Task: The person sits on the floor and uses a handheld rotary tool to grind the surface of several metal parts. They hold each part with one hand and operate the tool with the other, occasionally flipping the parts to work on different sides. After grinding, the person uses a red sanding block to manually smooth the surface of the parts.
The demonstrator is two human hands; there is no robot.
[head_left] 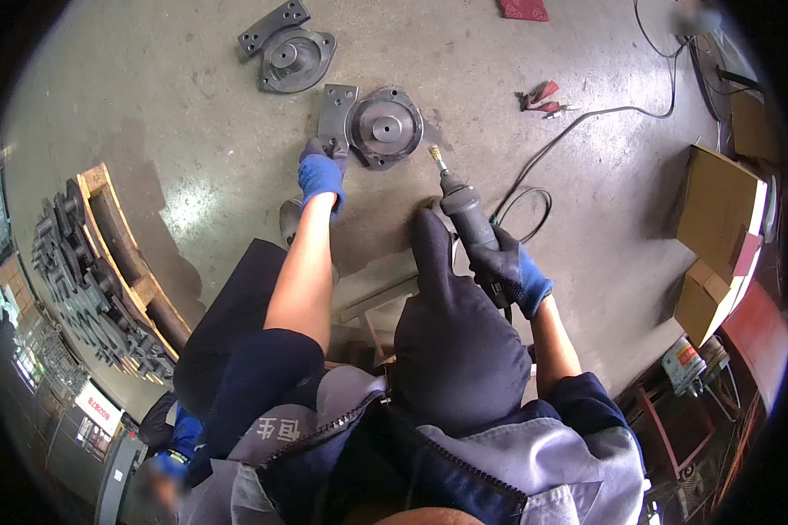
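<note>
My left hand (321, 173), in a blue and dark work glove, is closed on the near end of a drilled steel plate (334, 112). The plate lies against a dark round metal flange (386, 129) on the floor; I cannot tell whether the two are joined. In my gloved right hand (510, 271) is a black die grinder (468, 214), gripped by its rear body. Its gold-coloured tip (435, 152) points up toward the flange, a short way off its right side. A similar flange (296, 59) with its own drilled plate (274, 24) lies farther away to the left.
A wooden pallet (136, 254) with many dark metal parts (92, 280) stands at left. Red-handled tools (545, 98) and a trailing cable (578, 118) lie on the floor to the right, near cardboard boxes (718, 214). Another person's blue clothing (184, 433) shows at lower left.
</note>
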